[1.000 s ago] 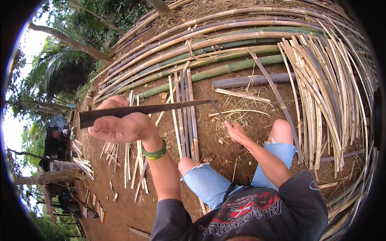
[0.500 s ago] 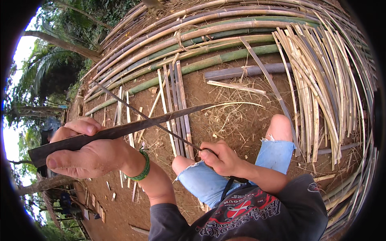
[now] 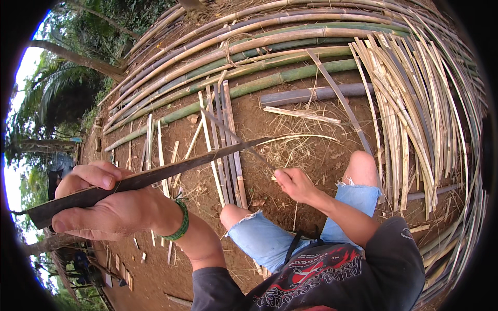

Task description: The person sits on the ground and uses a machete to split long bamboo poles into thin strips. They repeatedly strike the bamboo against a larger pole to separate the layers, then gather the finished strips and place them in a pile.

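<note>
Dirt (image 3: pixel 150 274) below, poles (image 3: pixel 290 75) beyond. My left hand (image 3: pixel 111 202) grips the strip (image 3: pixel 181 167) near its wide end, raised; my right hand (image 3: pixel 296 184) has fingers closed on the rod (image 3: pixel 257 154), crossing it, contact unclear. Judgement: steady strip, even angle, fingertips clear.

And there's your long tapering piece (image 3: pixel 166 172), near-black with a brownish tinge, and your thin rod (image 3: pixel 262 158), a dull dark grey! Your wristband (image 3: pixel 182 220) shows braided green, your shorts (image 3: pixel 267 231) faded light blue with whitish frayed hems, your shirt (image 3: pixel 389 259) charcoal, printed red and white. Look at that ground (image 3: pixel 150 280), reddish-brown; the green pole (image 3: pixel 290 75); the purplish-grey pole (image 3: pixel 324 94); the piled strips (image 3: pixel 403 122), pale straw streaked darker!
</note>
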